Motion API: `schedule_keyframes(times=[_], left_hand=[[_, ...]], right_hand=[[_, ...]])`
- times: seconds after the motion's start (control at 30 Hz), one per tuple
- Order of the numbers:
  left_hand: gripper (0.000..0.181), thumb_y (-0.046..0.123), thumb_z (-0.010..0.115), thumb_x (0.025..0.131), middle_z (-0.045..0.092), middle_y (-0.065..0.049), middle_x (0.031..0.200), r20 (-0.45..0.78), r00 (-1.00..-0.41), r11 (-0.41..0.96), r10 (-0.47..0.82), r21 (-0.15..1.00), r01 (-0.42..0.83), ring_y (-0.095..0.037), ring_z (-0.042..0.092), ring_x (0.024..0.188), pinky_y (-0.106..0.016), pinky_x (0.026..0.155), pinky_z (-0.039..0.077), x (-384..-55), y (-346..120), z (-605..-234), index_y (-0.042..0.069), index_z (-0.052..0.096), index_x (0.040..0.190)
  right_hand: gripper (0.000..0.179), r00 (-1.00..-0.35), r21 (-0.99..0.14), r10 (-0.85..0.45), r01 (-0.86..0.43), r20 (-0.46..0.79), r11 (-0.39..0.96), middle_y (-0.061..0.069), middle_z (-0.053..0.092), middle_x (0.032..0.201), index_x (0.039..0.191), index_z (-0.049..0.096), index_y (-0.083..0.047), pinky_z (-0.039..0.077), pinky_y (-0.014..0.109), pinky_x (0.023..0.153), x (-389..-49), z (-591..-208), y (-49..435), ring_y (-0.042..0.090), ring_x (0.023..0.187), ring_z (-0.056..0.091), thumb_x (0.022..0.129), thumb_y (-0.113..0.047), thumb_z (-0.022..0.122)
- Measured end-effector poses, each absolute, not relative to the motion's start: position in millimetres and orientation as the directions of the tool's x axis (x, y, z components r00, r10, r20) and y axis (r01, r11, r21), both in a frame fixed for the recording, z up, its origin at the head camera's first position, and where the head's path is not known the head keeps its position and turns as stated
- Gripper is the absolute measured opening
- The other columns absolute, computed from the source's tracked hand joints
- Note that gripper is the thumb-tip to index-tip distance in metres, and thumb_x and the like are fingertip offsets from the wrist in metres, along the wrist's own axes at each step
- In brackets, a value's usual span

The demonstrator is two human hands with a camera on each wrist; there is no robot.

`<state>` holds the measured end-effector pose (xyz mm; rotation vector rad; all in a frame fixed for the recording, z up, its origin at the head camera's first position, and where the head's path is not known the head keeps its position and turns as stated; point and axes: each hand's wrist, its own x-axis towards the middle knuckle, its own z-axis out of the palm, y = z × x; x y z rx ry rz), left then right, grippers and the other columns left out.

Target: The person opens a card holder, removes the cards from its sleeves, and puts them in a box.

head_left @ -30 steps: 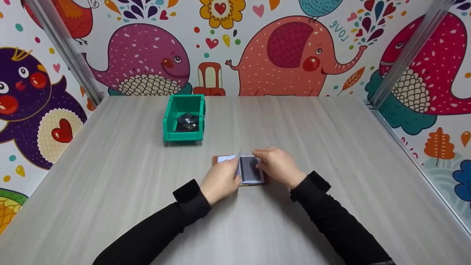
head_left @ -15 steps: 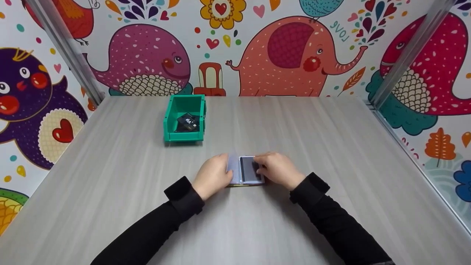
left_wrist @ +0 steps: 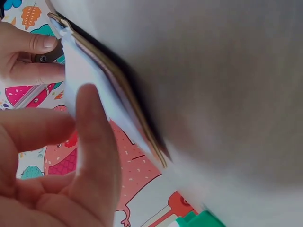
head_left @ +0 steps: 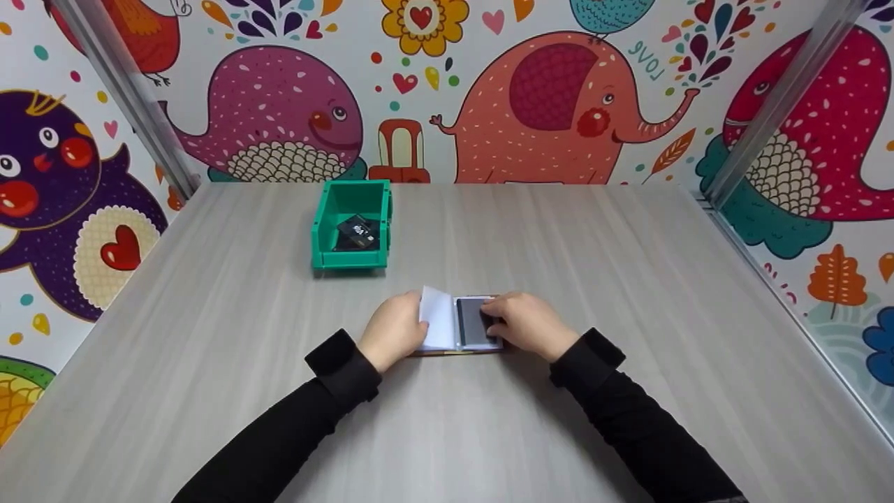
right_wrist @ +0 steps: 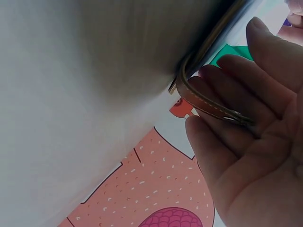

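An open card holder (head_left: 454,353) with a tan cover lies on the table. My left hand (head_left: 392,330) pinches its raised translucent page (head_left: 436,321) at the outer edge; in the left wrist view the thumb (left_wrist: 97,127) lies against the page. A dark card (head_left: 471,321) shows in the right-hand sleeve. My right hand (head_left: 529,320) rests its fingertips on that side, covering part of the card. In the right wrist view its fingers are loosely bent, and a stitched brown strap (right_wrist: 201,101) with a snap reaches to the palm.
A green bin (head_left: 349,260) stands at the back left, with several black cards (head_left: 358,232) in it. The wood-grain table (head_left: 594,244) runs back to a wall (head_left: 433,161) printed with cartoon animals. Metal posts (head_left: 768,105) rise at the back corners.
My left hand has moved left, turning the translucent page over toward that side. My right hand's fingers have drawn in slightly on the right-hand side. The bin has stayed in place.
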<state>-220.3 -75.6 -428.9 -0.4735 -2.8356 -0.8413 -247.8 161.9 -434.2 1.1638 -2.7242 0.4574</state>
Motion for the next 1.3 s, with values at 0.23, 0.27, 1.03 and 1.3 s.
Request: schedule_keyframes(times=[0.23, 0.27, 1.03, 1.3], left_hand=[[0.017, -0.005, 0.066, 0.080, 0.066, -0.023, 0.090, 0.167, -0.956, 0.811, 0.240, 0.506, 0.293, -0.029, 0.060, 0.077, -0.047, 0.074, 0.052, -220.9, -76.3, -428.8, -0.011, 0.063, 0.095], [0.016, -0.005, 0.066, 0.079, 0.066, -0.023, 0.089, 0.164, -0.957, 0.813, 0.241, 0.504, 0.291, -0.028, 0.059, 0.075, -0.047, 0.074, 0.052, -221.1, -76.4, -428.9, -0.011, 0.062, 0.094], [0.010, -0.009, 0.058, 0.072, 0.063, -0.018, 0.079, 0.142, -0.952, 0.828, 0.271, 0.469, 0.306, -0.024, 0.047, 0.066, -0.047, 0.070, 0.050, -224.8, -76.3, -431.6, -0.006, 0.060, 0.081], [0.011, -0.010, 0.059, 0.070, 0.061, -0.016, 0.077, 0.124, -0.955, 0.840, 0.270, 0.455, 0.296, -0.024, 0.045, 0.065, -0.045, 0.070, 0.050, -224.7, -76.0, -431.4, -0.005, 0.059, 0.081]], right_hand=[[0.025, -0.687, -0.217, -0.684, -0.727, 0.247, 0.652, 0.011, 0.072, 0.106, 0.101, 0.074, 0.001, 0.053, 0.041, 0.084, -248.2, -435.0, 160.7, 0.029, 0.098, 0.068, 0.077, -0.002, 0.080], [0.025, -0.686, -0.215, -0.684, -0.727, 0.248, 0.652, 0.011, 0.072, 0.106, 0.101, 0.074, 0.001, 0.053, 0.041, 0.084, -248.0, -435.0, 160.6, 0.029, 0.098, 0.068, 0.077, -0.002, 0.080], [0.022, -0.707, -0.203, -0.669, -0.707, 0.228, 0.678, 0.010, 0.074, 0.100, 0.097, 0.075, 0.000, 0.053, 0.040, 0.074, -245.6, -433.7, 157.6, 0.027, 0.086, 0.068, 0.075, 0.000, 0.079], [0.016, -0.710, -0.189, -0.670, -0.704, 0.218, 0.685, 0.007, 0.073, 0.091, 0.090, 0.073, -0.003, 0.052, 0.040, 0.070, -245.6, -433.4, 156.5, 0.025, 0.077, 0.065, 0.075, -0.001, 0.079]])
